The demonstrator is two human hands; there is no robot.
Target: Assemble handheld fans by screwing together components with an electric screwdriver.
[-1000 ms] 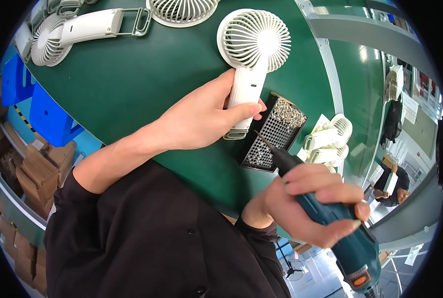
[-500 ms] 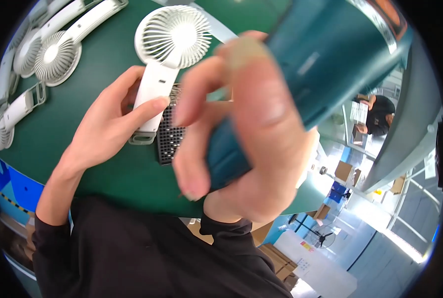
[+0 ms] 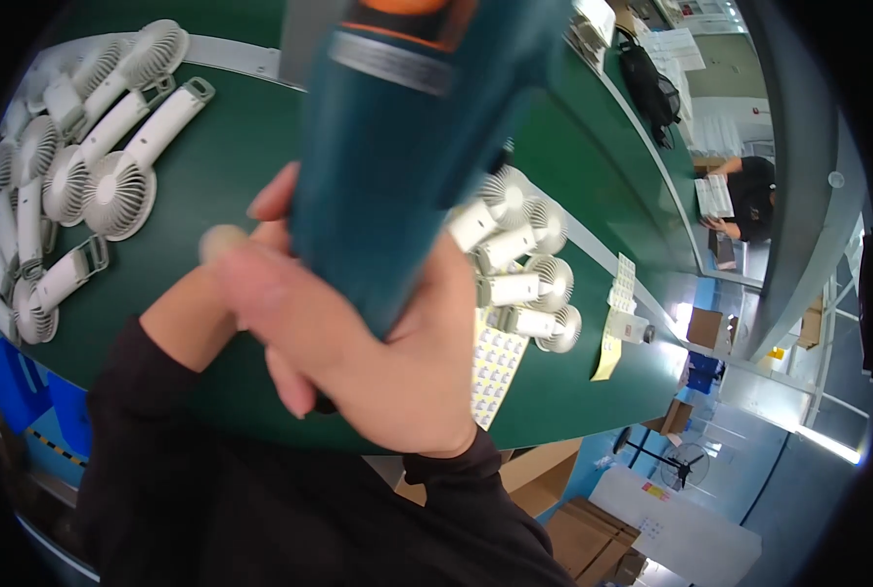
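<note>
Head view: the green table [image 3: 260, 166] fills most of the frame, curving toward the rim. Raised close to the lens above it is a teal power screwdriver [image 3: 407, 147] with an orange band near its upper end; its body blocks the middle of the view. The right hand [image 3: 358, 352] is wrapped around the lower part of this tool, fingers clenched on it. The left hand [image 3: 201, 303] lies behind it, mostly hidden; cannot tell whether its fingers grip anything.

Judgement: with the tool this near the camera, the bit and the workpiece are out of sight. Good practice would be to bring the tip down into plain view and steady the part before driving.

Surface: a heap of white handheld fans [image 3: 65, 166] at the left edge, a smaller cluster of fans [image 3: 524, 274] to the right, just beside a sheet of small labels [image 3: 495, 367]. A yellow paper strip [image 3: 609, 357] lies further right.

Room: cardboard boxes [image 3: 593, 533] on the floor below; another person [image 3: 744, 191] works at a far bench.
</note>
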